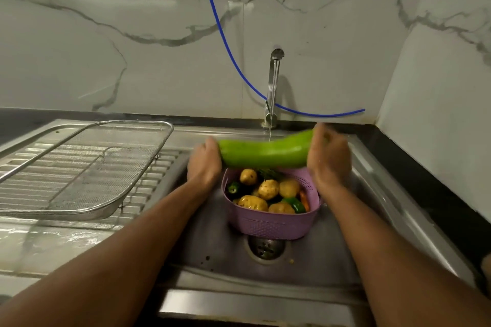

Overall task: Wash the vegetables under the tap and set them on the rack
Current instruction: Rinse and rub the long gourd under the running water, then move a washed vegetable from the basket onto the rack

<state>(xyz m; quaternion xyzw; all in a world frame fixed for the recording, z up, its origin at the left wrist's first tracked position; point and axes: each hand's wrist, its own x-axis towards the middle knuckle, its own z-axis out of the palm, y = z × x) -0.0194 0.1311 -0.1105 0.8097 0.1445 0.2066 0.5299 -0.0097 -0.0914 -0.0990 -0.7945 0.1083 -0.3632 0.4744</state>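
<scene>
The sink has its drain near the front edge of the basin. Directly behind the drain, a purple basket stands on the basin floor. It holds several potatoes, green peppers and a carrot at its right side.

Above the rear rim of the basket, a long green gourd is held level, lengthwise from left to right. The left hand grips its left end, fingers curled round the tip. The right hand grips its right end, fingers wrapped over the top; this hand is blurred.

A thin stream of water falls from the tap onto the upper middle of the gourd. The tap stands at the rear edge of the sink.

On the ribbed draining board left of the basin lies a wire-mesh rack. A blue hose hangs across the marble wall behind the tap.
</scene>
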